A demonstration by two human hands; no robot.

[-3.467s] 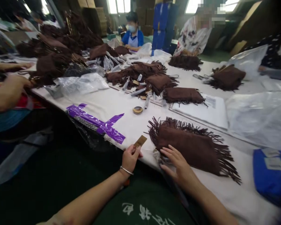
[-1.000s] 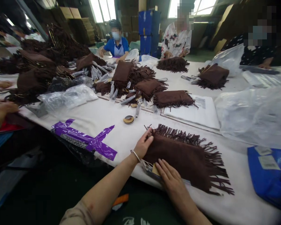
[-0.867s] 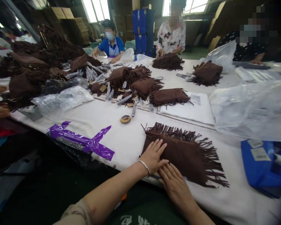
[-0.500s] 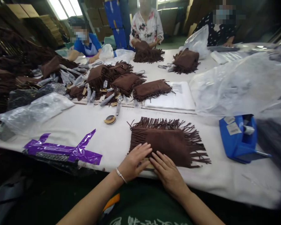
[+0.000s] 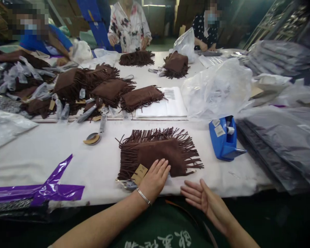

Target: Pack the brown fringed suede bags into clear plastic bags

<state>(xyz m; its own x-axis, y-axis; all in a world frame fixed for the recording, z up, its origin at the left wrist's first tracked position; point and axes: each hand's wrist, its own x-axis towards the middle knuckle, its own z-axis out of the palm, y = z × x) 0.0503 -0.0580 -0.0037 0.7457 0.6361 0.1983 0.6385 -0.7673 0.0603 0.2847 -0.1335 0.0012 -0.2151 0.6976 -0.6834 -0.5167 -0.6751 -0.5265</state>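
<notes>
A brown fringed bag [image 5: 158, 151] lies flat before me on the white-covered table, its fringe spread along the top and both sides. My left hand [image 5: 155, 181] rests on its lower edge, fingers stretched out and close together. Beside that hand a tan cardboard tag [image 5: 139, 174] lies on the bag's lower left corner, with a small plastic-wrapped piece partly visible beneath it. Off the bag at the lower right, my right hand [image 5: 206, 203] is held at the table's front edge, palm turned inward, fingers extended and holding nothing.
A blue tape dispenser [image 5: 223, 139] stands right of the bag. Plastic-wrapped dark packages [image 5: 279, 148] lie beyond it. More fringed bags [image 5: 110, 91] are heaped at the back left. Purple tape [image 5: 51, 189] marks the table's left front. Several co-workers stand across the table.
My right hand has lifted off the bag and moved away to the right, turning palm inward. My left hand stays on the bag; the tag now shows. The view has swung right.
</notes>
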